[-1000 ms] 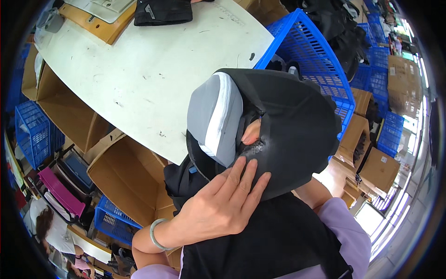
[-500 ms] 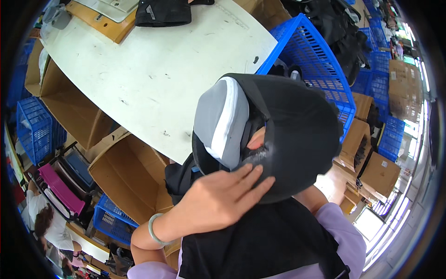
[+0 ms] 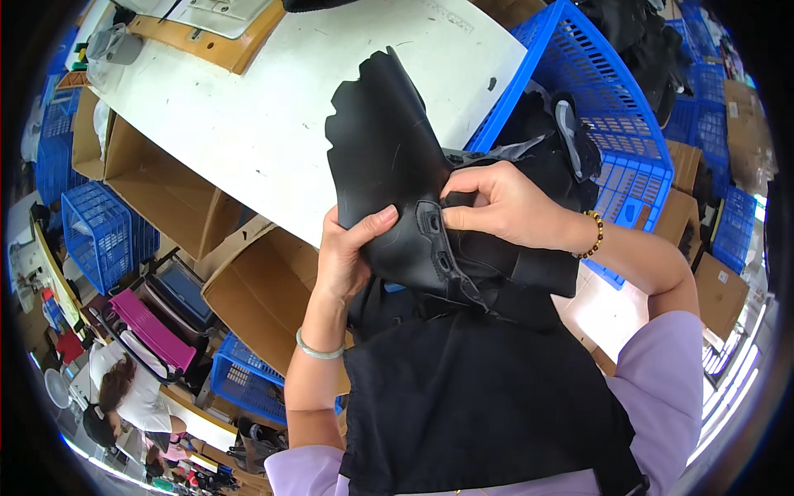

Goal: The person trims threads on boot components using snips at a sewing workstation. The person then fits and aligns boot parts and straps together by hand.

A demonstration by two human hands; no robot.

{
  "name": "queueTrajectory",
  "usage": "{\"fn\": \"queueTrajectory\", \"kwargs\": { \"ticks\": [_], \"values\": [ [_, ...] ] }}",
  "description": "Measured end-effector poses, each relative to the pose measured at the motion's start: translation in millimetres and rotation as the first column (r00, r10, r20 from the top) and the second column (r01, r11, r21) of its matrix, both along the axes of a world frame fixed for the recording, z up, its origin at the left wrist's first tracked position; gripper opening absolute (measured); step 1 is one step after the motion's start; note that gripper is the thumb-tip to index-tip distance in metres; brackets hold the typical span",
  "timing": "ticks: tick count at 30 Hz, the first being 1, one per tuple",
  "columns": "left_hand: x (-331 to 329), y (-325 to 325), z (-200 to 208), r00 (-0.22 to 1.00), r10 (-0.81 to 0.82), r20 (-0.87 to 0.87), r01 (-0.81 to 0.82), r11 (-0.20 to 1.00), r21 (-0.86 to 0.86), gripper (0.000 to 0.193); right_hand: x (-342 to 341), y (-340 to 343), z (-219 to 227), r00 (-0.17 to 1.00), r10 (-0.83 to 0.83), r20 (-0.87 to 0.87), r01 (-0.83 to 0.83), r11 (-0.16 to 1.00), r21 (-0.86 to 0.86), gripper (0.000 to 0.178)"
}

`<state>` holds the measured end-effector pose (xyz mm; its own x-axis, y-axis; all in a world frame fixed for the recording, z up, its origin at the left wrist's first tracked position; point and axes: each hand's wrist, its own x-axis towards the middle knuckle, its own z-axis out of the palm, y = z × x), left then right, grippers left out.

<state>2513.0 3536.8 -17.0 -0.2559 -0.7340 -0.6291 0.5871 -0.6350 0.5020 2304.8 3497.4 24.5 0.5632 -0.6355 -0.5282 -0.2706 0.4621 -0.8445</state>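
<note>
A black leather-like boot upper (image 3: 385, 136) with a notched edge stands tilted above my lap. My left hand (image 3: 356, 248) is closed round its lower left side, thumb in front and fingers behind. My right hand (image 3: 517, 207) pinches it with thumb and fingertips beside a strip of eyelets (image 3: 434, 240). What exactly lies between those fingertips is too small to tell. Below the strip, black flaps of the upper hang down over my black apron (image 3: 480, 397).
A white table (image 3: 240, 132) lies ahead, with an orange-brown board (image 3: 240, 50) at its far left. Close on the right stands a blue basket (image 3: 616, 91) holding black and grey pieces. Cardboard boxes (image 3: 265, 289) are at the left. A person in white (image 3: 136, 397) is farther off.
The upper has been turned over, so its grey padding and white band no longer face me. My right hand has come from behind it to the front; my left now grips its side.
</note>
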Motion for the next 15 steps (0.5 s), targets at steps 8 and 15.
{"fn": "queueTrajectory", "kwargs": {
  "ticks": [8, 15],
  "values": [
    [4, 7, 7, 0.994, 0.103, 0.034, -0.103, 0.995, -0.005, 0.020, 14, 0, 0, 0.982, -0.187, 0.026, 0.182, 0.976, 0.121, 0.010],
    [7, 12, 9, 0.980, 0.197, 0.017, -0.197, 0.980, -0.016, 0.024, 12, -6, 7, 0.990, -0.140, -0.019, 0.141, 0.977, 0.158, 0.006]
  ]
}}
